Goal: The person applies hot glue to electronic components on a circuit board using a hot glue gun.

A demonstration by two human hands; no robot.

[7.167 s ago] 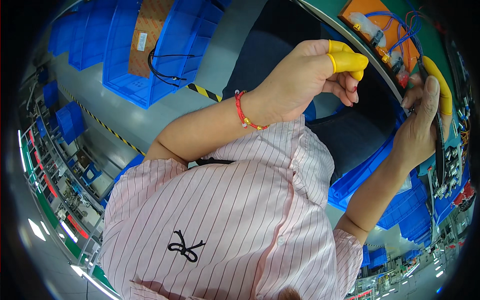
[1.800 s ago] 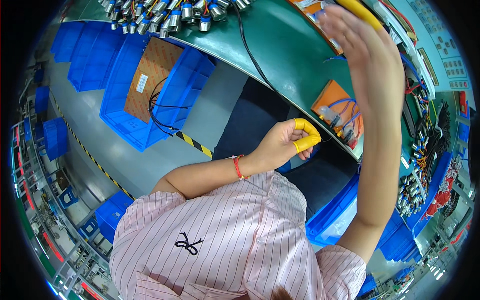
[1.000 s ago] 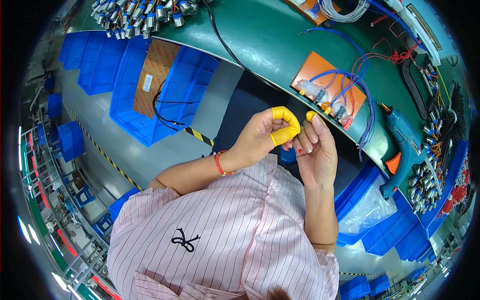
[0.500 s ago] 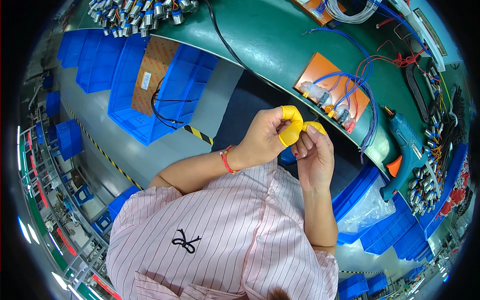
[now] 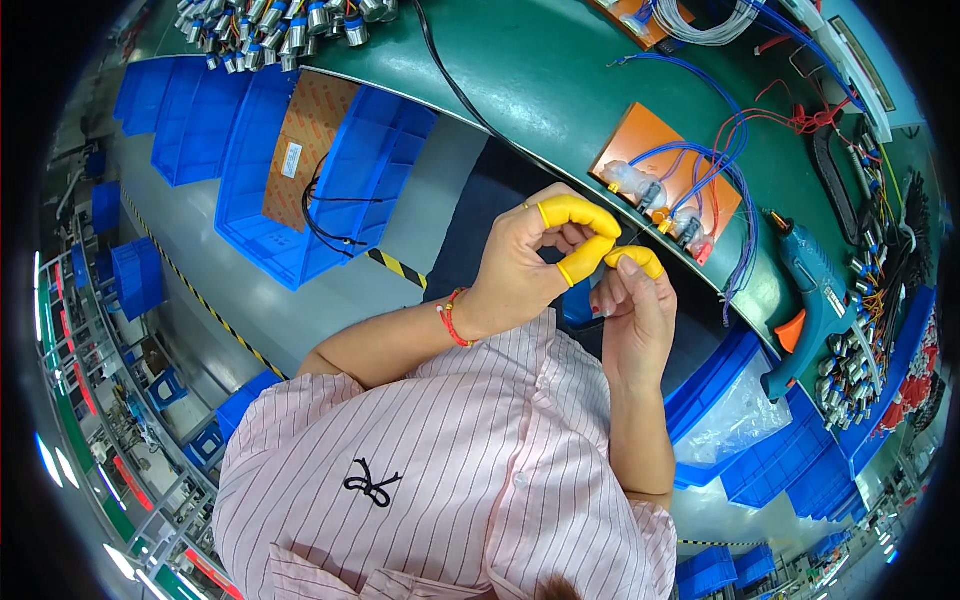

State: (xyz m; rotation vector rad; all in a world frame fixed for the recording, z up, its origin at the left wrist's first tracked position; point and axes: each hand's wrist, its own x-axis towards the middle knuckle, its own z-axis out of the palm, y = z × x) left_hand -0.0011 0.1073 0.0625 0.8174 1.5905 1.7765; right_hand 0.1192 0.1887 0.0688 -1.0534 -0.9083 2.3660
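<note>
My left hand [image 5: 508, 262] is in front of the green workbench, with yellow finger cots on its thumb and index finger. Those two fingertips are pressed together in a pinch. Beside it, my right hand [image 5: 642, 312] has a yellow cot on its index finger, and the thumb presses against that finger. Anything held between either pair of fingertips is too small to make out. Just beyond the hands, at the bench edge, lies an orange board [image 5: 628, 142]. Clear-coated connectors [image 5: 630, 180] sit along its near edge, with blue wires [image 5: 741, 178] and red wires running off them.
Right of the board lies a teal glue gun [image 5: 812, 272] with an orange trigger. Metal cylindrical parts with wires [image 5: 290, 28] are heaped at the far left of the green bench [image 5: 530, 70]. Blue bins [image 5: 262, 190] stand left, below bench height. A black cable [image 5: 450, 85] crosses the bench edge.
My left hand has risen slightly, its thumb and index finger now forming a wider loop. My right hand has shifted a little to the right, and the fingertips of the two hands are farther apart.
</note>
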